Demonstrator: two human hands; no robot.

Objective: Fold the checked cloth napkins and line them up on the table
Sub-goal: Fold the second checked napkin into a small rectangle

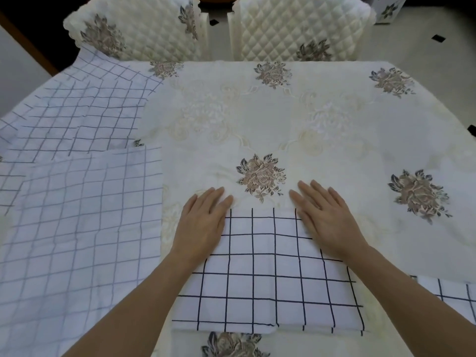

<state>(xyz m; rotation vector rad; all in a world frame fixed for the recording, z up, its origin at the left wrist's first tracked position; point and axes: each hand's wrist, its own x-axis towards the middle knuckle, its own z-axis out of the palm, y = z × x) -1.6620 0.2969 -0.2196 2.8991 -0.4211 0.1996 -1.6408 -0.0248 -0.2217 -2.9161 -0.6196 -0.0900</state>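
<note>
Along the table's (334,130) left edge lie unfolded napkins (77,228). At the near edge, the left hand (203,222) and right hand (327,215) press flat, grip wide, holding nothing, on the folded napkin's (268,279) far corners.

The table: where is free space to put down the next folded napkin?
Free: the tablecloth beyond both hands, up to the chairs, and right of the right hand. Crowded: the left side, covered by unfolded napkins, and the near edge, under the folded napkin.
</note>
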